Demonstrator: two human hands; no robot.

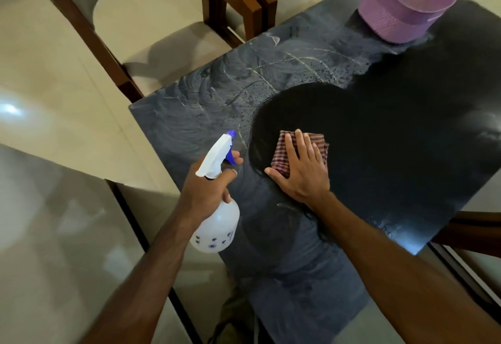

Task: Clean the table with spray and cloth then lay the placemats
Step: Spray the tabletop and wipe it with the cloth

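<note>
Cloth (299, 154), a folded piece checked in maroon and pale stripes, lies flat on the dark table (393, 132) under the right hand (303, 170), whose fingers are spread straight and press down on it; the cloth's far edge and right corner show beyond the fingertips. Just to the left of that hand, the left hand (208, 192) grips the neck of a white spray bottle (217, 224), thumb curled round the collar and a finger on the blue trigger. The bottle is tilted, its blue nozzle pointing away from the person toward the table's wet part, and its round body hangs over the table's near-left edge. Smeared streaks and droplets cover the table's left half. A purple basket (404, 5) stands at the far end, well apart from both hands. Cushioned wooden chairs (151, 24) stand beside the table at upper left.
</note>
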